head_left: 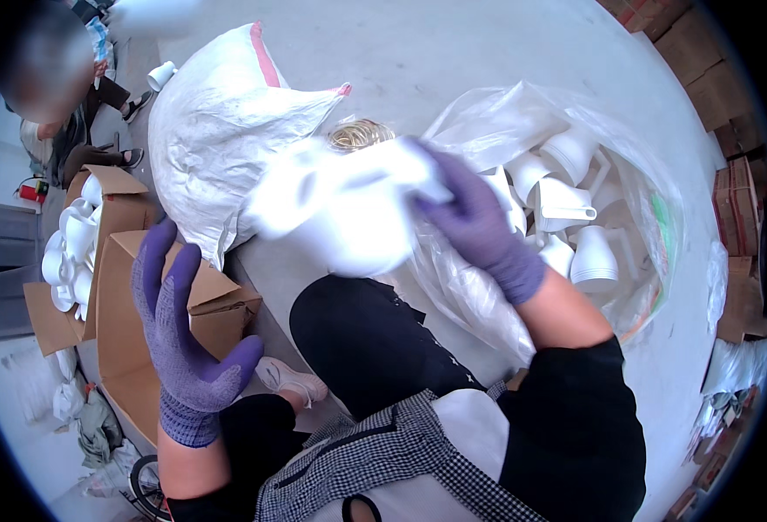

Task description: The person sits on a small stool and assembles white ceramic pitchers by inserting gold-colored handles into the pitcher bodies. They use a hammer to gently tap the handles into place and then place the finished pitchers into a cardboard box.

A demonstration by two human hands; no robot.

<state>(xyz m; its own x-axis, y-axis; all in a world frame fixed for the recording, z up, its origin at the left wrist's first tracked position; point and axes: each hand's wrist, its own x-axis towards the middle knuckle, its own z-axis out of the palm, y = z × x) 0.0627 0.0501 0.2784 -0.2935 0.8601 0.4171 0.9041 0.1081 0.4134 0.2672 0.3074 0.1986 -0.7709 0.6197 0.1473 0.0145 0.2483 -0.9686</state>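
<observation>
We see a filled brown carton (50, 320) left of our left hand (185, 348), whose fingers spread apart; then a blurred white item (353, 213) clamped in our right hand (481, 216); right of that hand, a clear bag (475, 300) of white jugs (592, 256).

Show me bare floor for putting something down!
Bare floor shows past the sack and clear bag, and between that bag and the boxes on the right. It's crowded inside the bag, full of white pieces, and around the left hand, where cartons stand.
</observation>
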